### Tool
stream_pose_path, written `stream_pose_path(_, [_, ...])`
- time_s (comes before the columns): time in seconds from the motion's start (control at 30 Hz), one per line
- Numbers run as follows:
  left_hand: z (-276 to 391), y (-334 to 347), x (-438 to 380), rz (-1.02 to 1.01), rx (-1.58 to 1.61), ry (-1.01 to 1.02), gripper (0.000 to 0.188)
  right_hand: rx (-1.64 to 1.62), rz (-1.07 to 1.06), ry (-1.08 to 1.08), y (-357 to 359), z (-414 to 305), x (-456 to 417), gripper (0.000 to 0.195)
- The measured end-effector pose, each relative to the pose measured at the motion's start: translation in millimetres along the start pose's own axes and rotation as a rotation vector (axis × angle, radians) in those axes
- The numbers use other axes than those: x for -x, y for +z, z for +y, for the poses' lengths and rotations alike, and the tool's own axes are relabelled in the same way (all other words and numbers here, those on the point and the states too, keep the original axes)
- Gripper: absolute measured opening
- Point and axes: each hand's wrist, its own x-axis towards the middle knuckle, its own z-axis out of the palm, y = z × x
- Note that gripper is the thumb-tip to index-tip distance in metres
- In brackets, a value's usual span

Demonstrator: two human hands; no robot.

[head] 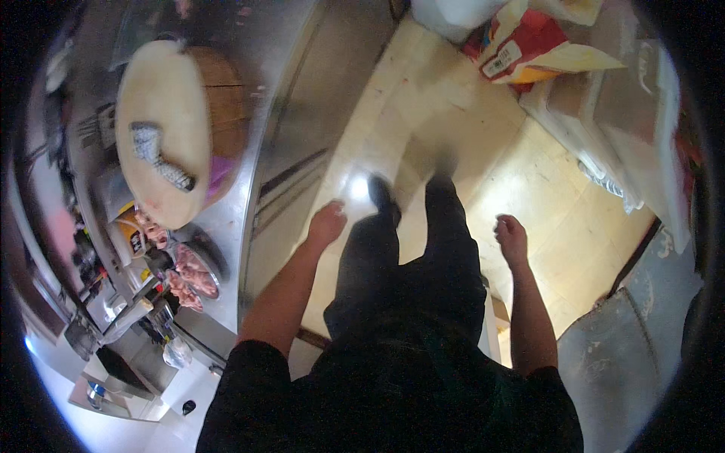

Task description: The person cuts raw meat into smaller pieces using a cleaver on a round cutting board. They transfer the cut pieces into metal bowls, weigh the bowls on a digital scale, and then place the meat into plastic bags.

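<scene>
My left hand (327,223) hangs beside my left thigh, its fingers curled in and nothing visible in them. It is nearest to the front of the steel counter (241,249) and touches nothing. On the far side of my body, my right hand (511,235) hangs over the tiled floor, loosely closed, with no object showing in it. A thick pale chopping board (164,102) lies on the counter to my left. Across it rests a bent grey-and-white mesh-patterned piece (158,156), blurred, its material unclear. Cuts of raw meat (195,269) lie on the counter closer to me.
A tub with an orange label (130,229) stands by the meat. At the front right, a red-and-yellow printed bag (527,42) lies near pale plastic bins (612,107). A worn grey surface (617,340) is at my right. Pale tiled floor (572,226) runs between.
</scene>
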Motion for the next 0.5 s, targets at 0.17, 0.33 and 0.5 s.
stream_pose_path(0.17, [28.4, 69.4, -178.2, -0.086, -0.023, 0.141, 0.035, 0.018, -0.139, 0.121, 59.8, -45.2, -52.5, 0.021])
stream_pose_path(0.33, [22.7, 152.6, -388.1, -0.031, -0.024, -0.008, 0.042, 0.018, -0.095, 0.197, 86.9, 23.6, -92.1, 0.023])
stream_pose_path(0.5, [15.8, 177.0, -517.1, -0.009, -0.155, -0.226, 0.057, 0.213, -0.029, -0.033, 77.2, 18.3, -109.2, 0.018])
